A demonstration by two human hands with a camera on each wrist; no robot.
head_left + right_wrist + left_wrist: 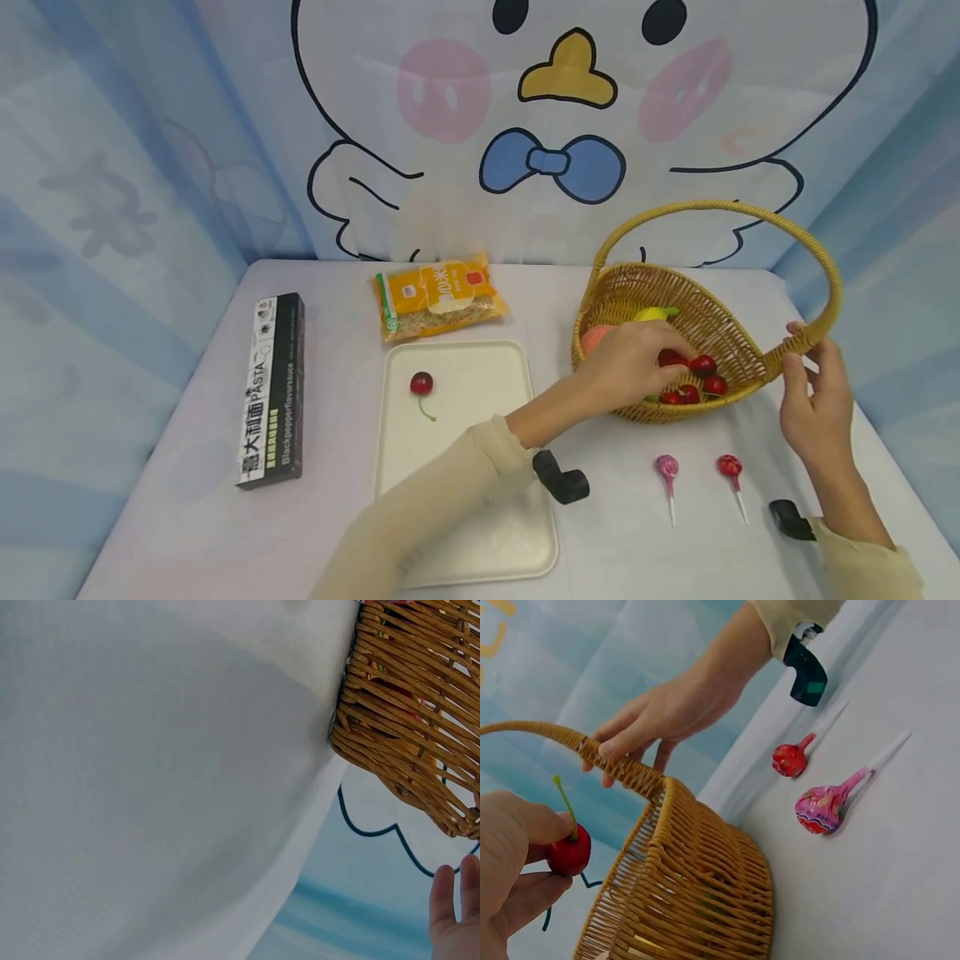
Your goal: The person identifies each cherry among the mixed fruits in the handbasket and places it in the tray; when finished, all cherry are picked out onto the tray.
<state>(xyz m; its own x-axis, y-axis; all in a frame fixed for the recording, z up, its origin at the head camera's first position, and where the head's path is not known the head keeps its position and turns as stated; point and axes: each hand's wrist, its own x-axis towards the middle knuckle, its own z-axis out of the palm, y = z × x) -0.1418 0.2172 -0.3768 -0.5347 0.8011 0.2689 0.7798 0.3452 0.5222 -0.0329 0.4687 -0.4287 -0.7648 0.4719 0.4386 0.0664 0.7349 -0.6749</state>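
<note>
My left hand (637, 362) is over the wicker basket (738, 337) and pinches a red cherry (569, 850) between thumb and fingers, its green stem pointing up. At the basket's right end, my right hand (821, 404) holds the base of the arched handle (562, 736), thumb on one side and fingers on the other. Several more cherries (715, 385) lie inside, beside a yellow item (654, 314) and a pinkish round item (596, 337) partly hidden by the left hand. In the right wrist view, fingertips (443, 896) show just below the basket's woven edge.
A cream tray (393, 433) bearing one cherry (422, 383) lies under my left forearm. Two lollipops, one pink (667, 467) and one red (729, 467), lie before the basket. Behind the tray is a yellow grain bag (441, 296); a pasta box (272, 390) lies far left.
</note>
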